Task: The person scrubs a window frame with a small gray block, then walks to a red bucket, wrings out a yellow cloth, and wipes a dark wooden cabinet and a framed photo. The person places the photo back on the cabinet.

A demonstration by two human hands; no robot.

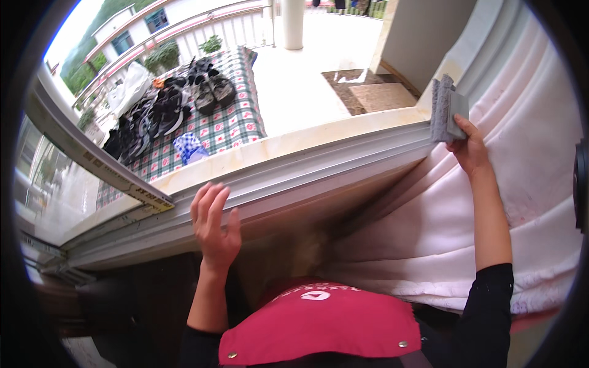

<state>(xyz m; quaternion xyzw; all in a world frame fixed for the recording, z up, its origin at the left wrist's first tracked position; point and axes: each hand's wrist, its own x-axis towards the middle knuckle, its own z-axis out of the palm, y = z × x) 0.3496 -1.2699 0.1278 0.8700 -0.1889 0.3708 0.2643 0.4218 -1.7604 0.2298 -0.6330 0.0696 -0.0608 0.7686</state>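
Observation:
My right hand (pixel 470 146) grips a grey cleaning brush (pixel 458 115) with thick fuzzy pads. Its pads are at the right end of the sliding-window track (pixel 331 170), by the upright side frame (pixel 464 60). Whether they touch the frame is hard to tell. My left hand (pixel 215 225) holds nothing, its fingers raised and slightly apart. It is over the near edge of the track, just right of the sliding window sash (pixel 106 161). A pale stone sill (pixel 294 141) runs along the outer side of the track.
Pale pink curtains (pixel 529 184) hang on the right, close to my right arm. Outside, several shoes (pixel 170 110) and a white plastic bag (pixel 131 87) lie on a checked cloth (pixel 241 101). Beyond stands a metal railing (pixel 239 25) and a round pillar (pixel 293 23).

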